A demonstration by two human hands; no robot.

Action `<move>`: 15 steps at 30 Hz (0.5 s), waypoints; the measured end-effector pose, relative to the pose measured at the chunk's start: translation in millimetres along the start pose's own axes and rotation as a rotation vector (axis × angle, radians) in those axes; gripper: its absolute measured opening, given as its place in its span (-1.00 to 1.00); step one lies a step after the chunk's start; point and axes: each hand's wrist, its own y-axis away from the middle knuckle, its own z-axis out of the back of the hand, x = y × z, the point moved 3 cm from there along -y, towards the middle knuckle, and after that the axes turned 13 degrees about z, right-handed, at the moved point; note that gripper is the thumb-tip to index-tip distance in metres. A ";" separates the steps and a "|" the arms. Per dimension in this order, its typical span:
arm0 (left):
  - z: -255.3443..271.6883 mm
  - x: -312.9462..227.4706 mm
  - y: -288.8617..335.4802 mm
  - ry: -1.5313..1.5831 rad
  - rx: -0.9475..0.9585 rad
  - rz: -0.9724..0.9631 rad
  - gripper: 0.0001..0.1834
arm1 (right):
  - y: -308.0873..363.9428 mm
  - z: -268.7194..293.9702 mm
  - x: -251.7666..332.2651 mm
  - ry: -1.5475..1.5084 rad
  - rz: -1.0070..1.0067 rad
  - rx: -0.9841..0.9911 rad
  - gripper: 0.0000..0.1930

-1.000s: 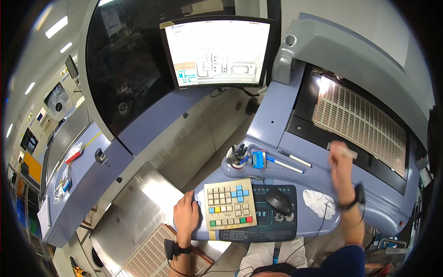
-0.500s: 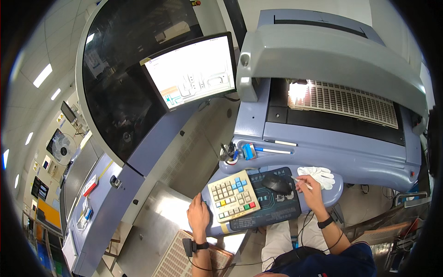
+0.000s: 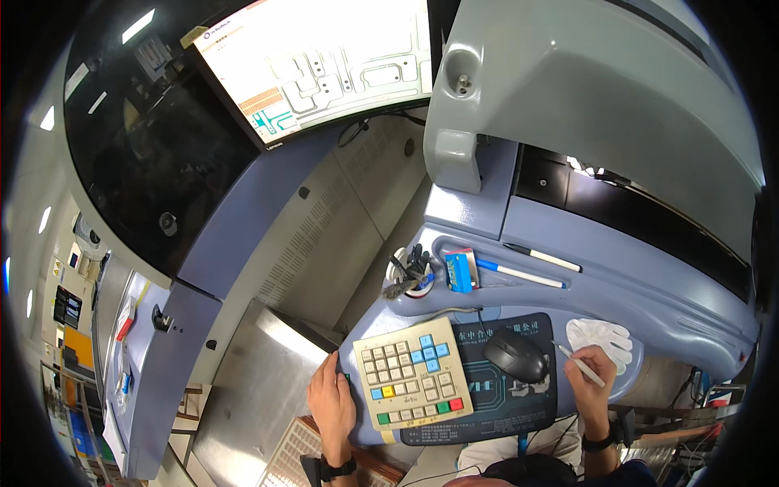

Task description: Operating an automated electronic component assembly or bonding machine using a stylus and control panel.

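Observation:
My left hand (image 3: 331, 399) lies with its fingers stretched out along the left edge of the blue console shelf, beside a beige keypad (image 3: 411, 373) with coloured keys. Just off the right edge of a black mouse pad (image 3: 479, 434), my right hand (image 3: 590, 381) is closed around a slim white pen (image 3: 583, 368). The pen slants up and to the left, toward the mouse pad. A black mouse (image 3: 516, 355) rests on the pad, between the keypad and my right hand, untouched. White gloves (image 3: 602, 342) lie just beyond my right hand.
A monitor (image 3: 333, 69) showing a line drawing stands at the upper left. A grey machine hood (image 3: 584, 105) arches at the upper right. The shelf recess holds a pen cup (image 3: 408, 273), a small blue box (image 3: 461, 271) and two markers. Gridded panels (image 3: 304, 450) lie at the lower left.
The view has drawn nearer to the console, so things look larger and the gridded sheet under the hood is mostly hidden. My right hand with the pen sits slightly closer to me.

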 end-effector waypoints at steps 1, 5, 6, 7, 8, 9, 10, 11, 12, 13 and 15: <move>0.9 -2.2 -1.2 -0.003 0.003 0.001 -0.53 | -1.2 -1.0 3.6 0.005 -0.006 -0.004 -0.86; 0.2 -8.4 -3.9 -0.018 0.007 0.011 -0.51 | -8.0 0.5 8.6 -0.033 -0.054 -0.023 -0.87; -0.4 -9.1 -4.3 -0.016 0.004 0.018 -0.51 | -8.4 0.6 7.1 -0.032 -0.056 -0.025 -0.87; -1.1 -8.5 -4.0 -0.016 0.008 0.016 -0.51 | -7.6 1.5 5.7 -0.027 -0.052 -0.024 -0.87; -2.0 -6.8 -3.0 -0.015 0.012 0.020 -0.51 | -6.4 2.4 4.8 -0.022 -0.049 -0.022 -0.87; -1.2 -8.3 -3.6 -0.009 0.009 0.016 -0.51 | -7.2 2.8 6.8 -0.020 -0.040 -0.032 -0.87; -0.9 -8.1 -3.5 -0.007 0.008 0.011 -0.51 | -8.1 0.3 7.3 -0.008 -0.024 -0.014 -0.87; -0.7 -7.6 -3.1 -0.004 0.006 0.012 -0.51 | -8.8 -1.2 7.8 0.004 -0.008 0.004 -0.87; -0.5 -7.1 -2.2 -0.002 0.004 0.012 -0.51 | -9.5 -0.7 8.1 0.005 -0.005 0.000 -0.87; 0.0 -6.8 -2.2 -0.001 0.001 0.007 -0.51 | -10.5 -0.5 8.7 0.003 -0.011 -0.005 -0.87; -1.3 -4.5 -2.4 -0.039 -0.008 -0.003 -0.51 | -10.2 -0.8 8.6 -0.002 -0.013 -0.012 -0.88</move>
